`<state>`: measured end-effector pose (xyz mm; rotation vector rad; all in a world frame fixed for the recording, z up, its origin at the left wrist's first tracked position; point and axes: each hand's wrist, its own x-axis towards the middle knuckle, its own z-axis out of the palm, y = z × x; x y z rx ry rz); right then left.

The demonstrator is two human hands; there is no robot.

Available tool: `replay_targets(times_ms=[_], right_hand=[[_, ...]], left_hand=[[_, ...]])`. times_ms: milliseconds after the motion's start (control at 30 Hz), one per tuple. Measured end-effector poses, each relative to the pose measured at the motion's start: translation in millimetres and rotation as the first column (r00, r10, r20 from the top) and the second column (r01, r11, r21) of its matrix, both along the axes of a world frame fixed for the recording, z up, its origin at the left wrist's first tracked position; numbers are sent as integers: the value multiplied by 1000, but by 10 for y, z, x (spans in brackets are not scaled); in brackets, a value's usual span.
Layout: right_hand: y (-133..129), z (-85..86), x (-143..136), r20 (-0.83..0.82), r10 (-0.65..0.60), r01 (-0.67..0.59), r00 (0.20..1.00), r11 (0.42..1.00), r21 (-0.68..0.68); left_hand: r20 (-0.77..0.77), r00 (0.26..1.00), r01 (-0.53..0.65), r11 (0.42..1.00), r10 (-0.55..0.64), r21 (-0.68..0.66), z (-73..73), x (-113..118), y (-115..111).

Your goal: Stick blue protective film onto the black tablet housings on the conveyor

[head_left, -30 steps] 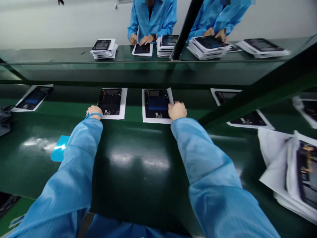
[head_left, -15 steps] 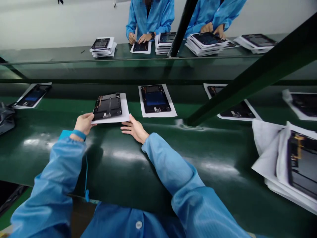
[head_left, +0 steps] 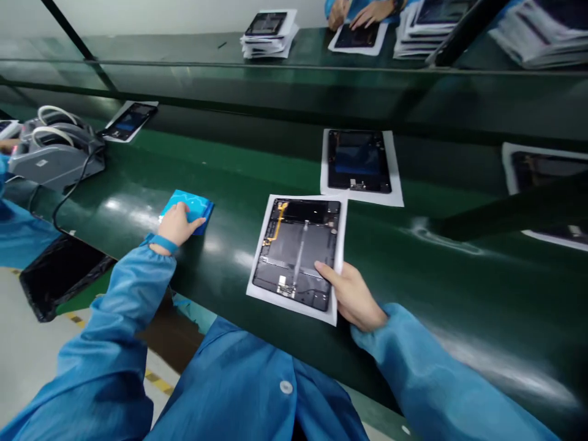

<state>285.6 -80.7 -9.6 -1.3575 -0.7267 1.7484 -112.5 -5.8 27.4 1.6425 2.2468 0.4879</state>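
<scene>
My right hand (head_left: 356,294) grips the right edge of an opened tablet (head_left: 298,251) and the white sheet (head_left: 337,309) under it, thumb on top. Bare inner parts show: an orange ribbon cable at upper left and a pale strip down the middle. A blue wristband circles the wrist of my left hand (head_left: 179,225). That hand rests on a small stack of shiny blue sheets (head_left: 204,211), its thumb and index finger apart. The other fingers of that hand are partly hidden.
Other opened tablets on white paper lie on the green bench: a tablet behind (head_left: 361,162), a tablet at far left (head_left: 131,121). A grey machine (head_left: 57,156) with a cable stands left. Across, a co-worker's hands (head_left: 362,13) work beside stacked tablets (head_left: 269,37). A dark post (head_left: 514,208) slants at right.
My left hand has let go of the tablet and moved left onto the blue sheets. The tablet has come nearer, turned, and is now in my right hand. My view has swung left.
</scene>
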Motion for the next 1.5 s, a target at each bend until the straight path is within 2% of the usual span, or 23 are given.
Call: replay_targets(times_ms=[67, 133, 167, 200, 233, 300, 333, 367, 400, 433, 467, 500, 533, 600, 667, 733, 800, 900, 1067, 1200, 1300, 1433, 1500], right_hand=[[-47, -20, 137, 90, 29, -30, 996, 1000, 11], [-62, -42, 298, 281, 107, -129, 954, 990, 62], [-65, -46, 386, 421, 142, -200, 896, 975, 97], [-70, -42, 470, 579, 137, -263, 803, 955, 138], [-79, -26, 542, 731, 76, -307, 679, 933, 188], [-113, 44, 606, 895, -176, -342, 410, 880, 329], [-137, 97, 580, 896, -301, -354, 327, 840, 411], [-161, 160, 510, 871, -381, -373, 309, 795, 479], [-182, 229, 395, 844, -395, -393, 363, 756, 523], [-197, 298, 242, 811, -341, -406, 476, 733, 546], [-203, 365, 60, 756, -229, -409, 613, 727, 551], [-199, 423, -139, 668, -93, -396, 738, 742, 540], [-187, 471, -338, 558, 33, -380, 829, 765, 520], [-151, 523, -689, 380, 175, -356, 908, 802, 480], [-128, 523, -915, 298, 220, -343, 929, 815, 466], [-139, 493, -1006, 256, 232, -330, 938, 824, 461], [-181, 457, -1007, 214, 242, -315, 946, 837, 446], [-261, 422, -974, 176, 237, -291, 955, 855, 429], [-353, 407, -1034, 143, 218, -257, 966, 881, 397], [-428, 442, -1158, 201, 235, -302, 951, 844, 443], [-477, 469, -1250, 235, 247, -332, 940, 816, 472], [-506, 423, -1308, 193, 270, -330, 943, 823, 462], [-501, 376, -1301, 251, 229, -325, 940, 824, 465]], left_hand=[[-6, 999, 41, 996, -41, -78, 24, -175, 143], [53, 995, 92, 988, -86, -124, 51, -275, 229], [83, 991, 118, 983, -107, -143, 68, -307, 256], [113, 986, 139, 978, -122, -158, 88, -331, 275], [141, 981, 155, 974, -132, -167, 112, -345, 285], [176, 975, 165, 974, -137, -156, 175, -331, 271], [179, 975, 158, 979, -134, -128, 213, -292, 240], [173, 976, 147, 986, -131, -83, 254, -224, 188], [165, 978, 137, 990, -130, -27, 297, -125, 114], [159, 977, 136, 990, -139, 31, 338, 4, 18], [158, 975, 146, 986, -158, 85, 374, 158, -96], [172, 965, 178, 977, -197, 118, 402, 328, -221], [197, 948, 228, 965, -250, 128, 421, 503, -349], [287, 884, 349, 929, -369, 119, 433, 815, -576], [497, 736, 471, 875, -460, 112, 420, 1020, -729], [657, 587, 532, 837, -473, 127, 397, 1105, -802], [723, 510, 553, 822, -465, 138, 370, 1109, -827], [748, 464, 580, 801, -475, 149, 331, 1070, -845], [741, 450, 600, 784, -499, 163, 290, 1023, -907], [721, 454, 619, 767, -523, 168, 286, 966, -973], [678, 485, 613, 767, -553, 187, 297, 897, -1028], [566, 553, 606, 761, -611, 230, 300, 818, -1124], [499, 589, 608, 755, -636, 246, 285, 784, -1164]])
